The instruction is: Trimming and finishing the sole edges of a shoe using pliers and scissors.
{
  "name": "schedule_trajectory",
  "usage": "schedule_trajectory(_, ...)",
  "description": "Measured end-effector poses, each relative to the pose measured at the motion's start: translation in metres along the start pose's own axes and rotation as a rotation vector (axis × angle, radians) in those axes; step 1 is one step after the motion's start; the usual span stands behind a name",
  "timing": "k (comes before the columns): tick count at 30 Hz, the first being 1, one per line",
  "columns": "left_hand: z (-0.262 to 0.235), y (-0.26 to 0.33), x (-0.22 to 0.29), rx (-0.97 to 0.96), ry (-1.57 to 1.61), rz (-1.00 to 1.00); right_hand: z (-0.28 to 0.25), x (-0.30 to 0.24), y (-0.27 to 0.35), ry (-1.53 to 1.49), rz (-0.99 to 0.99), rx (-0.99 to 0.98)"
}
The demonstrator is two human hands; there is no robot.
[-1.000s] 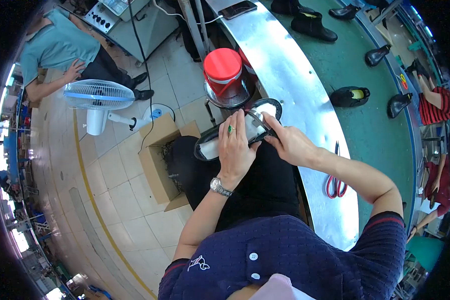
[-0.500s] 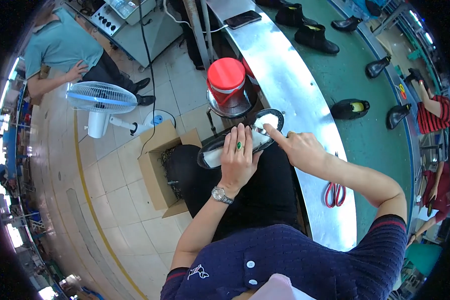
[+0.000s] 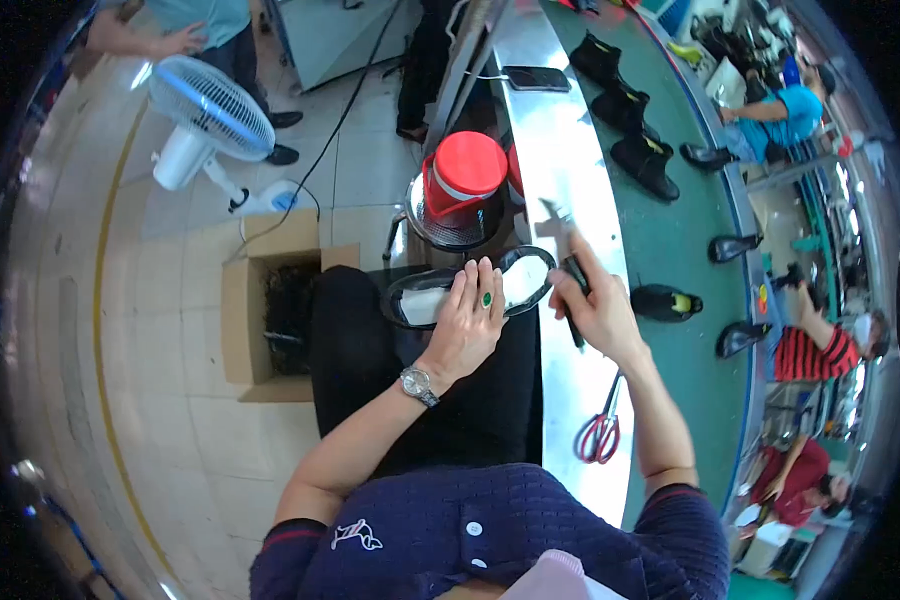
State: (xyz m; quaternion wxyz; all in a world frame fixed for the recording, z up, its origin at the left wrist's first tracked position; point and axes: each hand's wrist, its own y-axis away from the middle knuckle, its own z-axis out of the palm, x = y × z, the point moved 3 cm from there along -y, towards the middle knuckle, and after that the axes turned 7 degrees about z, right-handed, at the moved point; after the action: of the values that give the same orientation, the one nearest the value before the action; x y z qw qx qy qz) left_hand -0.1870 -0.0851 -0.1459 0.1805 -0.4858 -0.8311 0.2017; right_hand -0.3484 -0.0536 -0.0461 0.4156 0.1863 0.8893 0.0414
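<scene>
Two hands work: left hand (image 3: 473,318) pressing the black-rimmed shoe sole (image 3: 467,289), right hand (image 3: 598,311) gripping a dark-handled tool (image 3: 564,250).

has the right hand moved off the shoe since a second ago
Yes. The right hand, gripping a tool, has lifted off the shoe toward the metal bench edge.

Left hand (image 3: 470,318) flat, palm down; right hand (image 3: 598,308) fisted.

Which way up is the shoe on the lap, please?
Sole up: the shoe shows its pale sole inside a black rim, under the left hand.
</scene>
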Motion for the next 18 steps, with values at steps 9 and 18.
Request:
schedule_trajectory(9, 0.006, 0.005, 0.007, -0.048, -0.066, -0.022, 0.007, -0.004, -0.004, 0.103, 0.073, -0.112)
schedule_trajectory(18, 0.009, 0.006, 0.010, -0.067, -0.077, -0.039, 0.009, -0.004, -0.002, 0.269, 0.038, -0.152)
